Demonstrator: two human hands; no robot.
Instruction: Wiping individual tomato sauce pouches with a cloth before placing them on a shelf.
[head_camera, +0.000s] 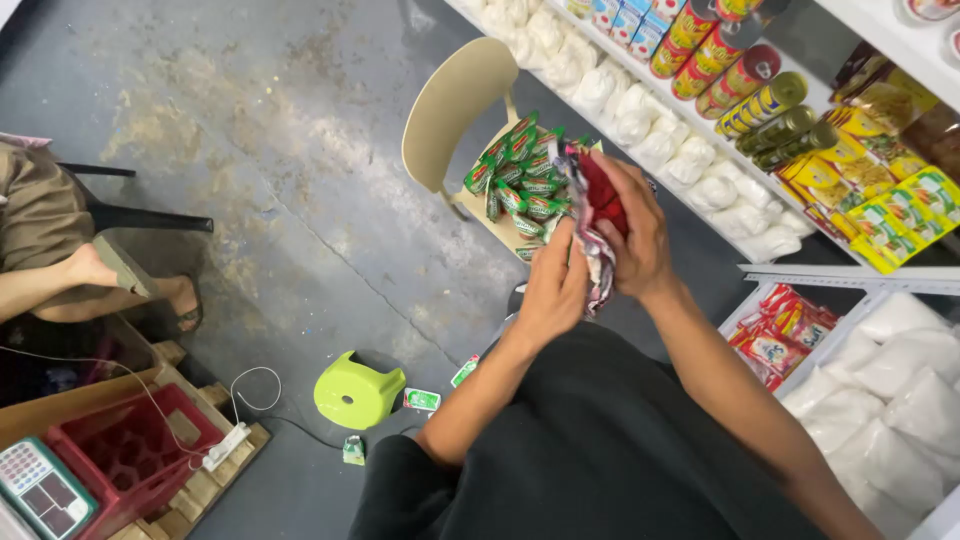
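Note:
My left hand (553, 285) and my right hand (632, 230) are both closed on a strip of small red and white sachets (597, 225), held upright in front of me. Just behind the hands, a cream plastic chair (455, 105) holds a pile of green sachets (522, 178) on its seat. My dark shirt fills the lower middle of the view.
Shelves (900, 30) on the right carry white bags (640, 110), cans, yellow packets and red packets (780, 345). A green stool (358, 392) and a few dropped green sachets (421, 400) lie on the grey floor. A seated person's leg (70, 280), a red crate (130, 455) and a scale (45, 492) are at left.

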